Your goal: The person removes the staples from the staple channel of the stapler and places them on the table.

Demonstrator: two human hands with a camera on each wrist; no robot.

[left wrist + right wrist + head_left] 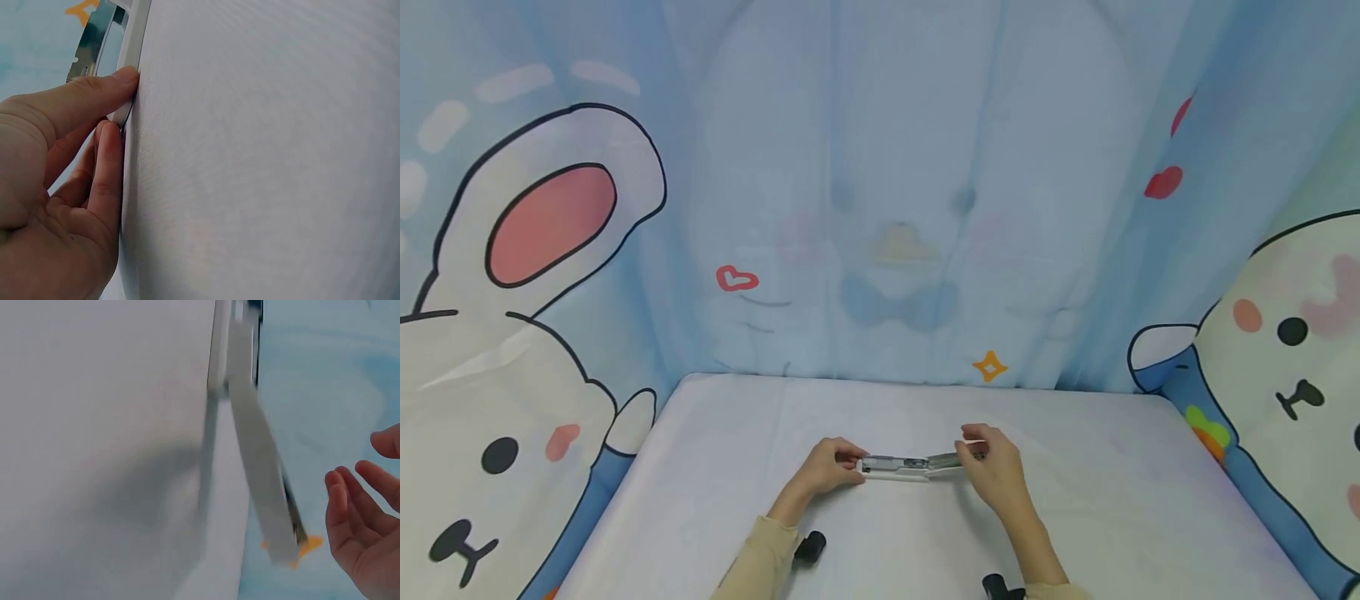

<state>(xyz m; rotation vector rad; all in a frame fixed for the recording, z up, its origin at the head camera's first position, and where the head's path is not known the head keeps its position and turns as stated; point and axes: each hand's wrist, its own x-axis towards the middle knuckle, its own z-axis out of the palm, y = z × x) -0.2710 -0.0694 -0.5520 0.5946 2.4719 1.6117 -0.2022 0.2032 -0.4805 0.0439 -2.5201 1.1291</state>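
Inward from the table's (pixel 1150 500) far edge, we see the left hand (pixel 827 467) pinching a hinged-open stapler (pixel 891 465), the right hand (pixel 997 472) loosely parted beside it.

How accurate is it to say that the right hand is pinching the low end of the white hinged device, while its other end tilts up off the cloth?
Not quite: it is the left hand that pinches the low end of the white device, as the left wrist view shows.
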